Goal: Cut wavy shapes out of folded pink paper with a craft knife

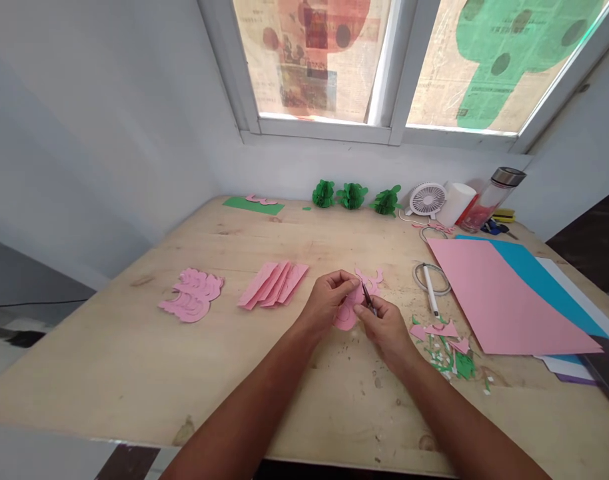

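Over the middle of the wooden table, my left hand (333,293) pinches a pink paper piece (345,317) with rounded edges and curved lines on it. My right hand (386,328) is closed on small dark-tipped scissors (367,297), whose blades point up and left at the paper. Thin curved pink scraps (379,275) lie just beyond my hands. To the left rest folded pink paper strips (274,283), and further left a stack of scalloped pink cutouts (192,295).
Pink and green offcuts (452,350), a white pen (430,290) and large coloured sheets (509,300) lie right. Green paper figures (353,196), a small fan (427,199) and a glass bottle (489,200) stand at the back, a green sheet (253,205) back left.
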A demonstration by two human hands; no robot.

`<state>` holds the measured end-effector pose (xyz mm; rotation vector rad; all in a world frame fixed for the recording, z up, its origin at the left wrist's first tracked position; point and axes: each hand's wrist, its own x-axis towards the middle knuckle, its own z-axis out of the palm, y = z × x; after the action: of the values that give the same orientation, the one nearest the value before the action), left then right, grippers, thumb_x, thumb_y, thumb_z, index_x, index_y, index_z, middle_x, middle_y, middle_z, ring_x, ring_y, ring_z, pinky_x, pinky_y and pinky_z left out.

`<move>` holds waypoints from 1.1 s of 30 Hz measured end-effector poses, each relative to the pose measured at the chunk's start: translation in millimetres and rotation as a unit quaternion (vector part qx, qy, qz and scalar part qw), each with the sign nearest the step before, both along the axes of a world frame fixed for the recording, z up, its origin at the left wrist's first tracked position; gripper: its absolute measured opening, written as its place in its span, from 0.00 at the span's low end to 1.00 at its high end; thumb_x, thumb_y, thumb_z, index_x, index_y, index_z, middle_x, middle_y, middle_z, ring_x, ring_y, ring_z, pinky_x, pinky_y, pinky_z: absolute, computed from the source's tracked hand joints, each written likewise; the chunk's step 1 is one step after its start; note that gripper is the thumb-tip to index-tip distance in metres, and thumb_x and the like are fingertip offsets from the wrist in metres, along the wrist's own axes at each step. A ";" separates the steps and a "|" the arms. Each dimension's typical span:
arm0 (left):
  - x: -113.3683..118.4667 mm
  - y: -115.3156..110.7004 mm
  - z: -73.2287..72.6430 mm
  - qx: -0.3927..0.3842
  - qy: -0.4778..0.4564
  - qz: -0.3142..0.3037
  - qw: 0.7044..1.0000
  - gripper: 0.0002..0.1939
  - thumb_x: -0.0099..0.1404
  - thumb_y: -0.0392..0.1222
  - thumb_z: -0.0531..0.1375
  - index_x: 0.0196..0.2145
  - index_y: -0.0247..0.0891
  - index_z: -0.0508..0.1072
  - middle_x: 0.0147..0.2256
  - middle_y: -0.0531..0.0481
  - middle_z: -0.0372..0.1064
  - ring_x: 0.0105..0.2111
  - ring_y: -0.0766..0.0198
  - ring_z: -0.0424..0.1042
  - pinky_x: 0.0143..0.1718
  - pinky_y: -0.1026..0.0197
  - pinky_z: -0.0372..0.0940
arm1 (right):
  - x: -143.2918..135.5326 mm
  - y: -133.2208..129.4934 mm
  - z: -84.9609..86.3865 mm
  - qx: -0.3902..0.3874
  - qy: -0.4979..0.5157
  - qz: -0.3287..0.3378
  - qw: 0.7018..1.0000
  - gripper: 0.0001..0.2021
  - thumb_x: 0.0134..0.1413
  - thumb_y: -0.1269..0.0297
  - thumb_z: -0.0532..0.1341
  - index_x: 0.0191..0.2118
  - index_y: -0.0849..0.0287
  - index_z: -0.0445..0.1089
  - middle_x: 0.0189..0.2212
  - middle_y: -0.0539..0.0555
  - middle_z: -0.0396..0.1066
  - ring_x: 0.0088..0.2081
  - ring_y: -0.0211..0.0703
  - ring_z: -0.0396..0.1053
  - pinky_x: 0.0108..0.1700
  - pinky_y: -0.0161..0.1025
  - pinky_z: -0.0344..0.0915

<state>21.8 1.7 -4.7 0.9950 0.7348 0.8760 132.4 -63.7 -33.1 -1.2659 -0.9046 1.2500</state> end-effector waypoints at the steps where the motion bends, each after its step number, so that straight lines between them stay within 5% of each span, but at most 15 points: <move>1: 0.6 0.0 -1.1 -0.005 -0.005 0.001 1.000 0.10 0.50 0.43 0.63 0.23 0.34 0.67 0.21 0.54 0.64 0.21 0.70 0.61 0.24 0.66 0.57 | -0.1 0.2 -1.1 -0.002 -0.012 -0.004 1.000 0.13 0.43 0.56 0.64 0.27 0.60 0.64 0.15 0.41 0.47 0.17 0.30 0.41 0.18 0.32 0.38; 15: -6.4 6.8 -5.7 -0.006 0.013 -0.021 1.000 0.13 0.50 0.46 0.64 0.24 0.34 0.67 0.19 0.55 0.61 0.18 0.73 0.59 0.18 0.69 0.52 | 10.0 4.6 -1.7 -0.005 0.005 -0.045 0.999 0.14 0.41 0.55 0.65 0.25 0.60 0.63 0.13 0.41 0.48 0.15 0.30 0.41 0.18 0.33 0.36; 23: -8.3 6.0 -4.2 0.011 0.082 -0.101 0.991 0.13 0.51 0.46 0.63 0.22 0.35 0.65 0.16 0.55 0.62 0.16 0.72 0.60 0.20 0.68 0.55 | 16.9 6.9 -3.4 0.017 -0.002 -0.077 0.997 0.14 0.41 0.55 0.66 0.25 0.60 0.64 0.16 0.43 0.51 0.18 0.31 0.44 0.20 0.33 0.41; 33: -3.9 6.2 -7.2 -0.040 0.003 -0.024 0.999 0.13 0.49 0.43 0.66 0.29 0.33 0.69 0.24 0.48 0.71 0.26 0.65 0.72 0.27 0.65 0.64 | 14.2 6.3 4.4 0.007 0.041 -0.082 0.996 0.16 0.41 0.53 0.65 0.26 0.59 0.62 0.13 0.40 0.45 0.15 0.30 0.38 0.17 0.33 0.35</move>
<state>17.9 7.9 -11.9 0.9407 0.7435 0.7969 146.5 -57.4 -28.8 -1.2435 -0.7344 1.1543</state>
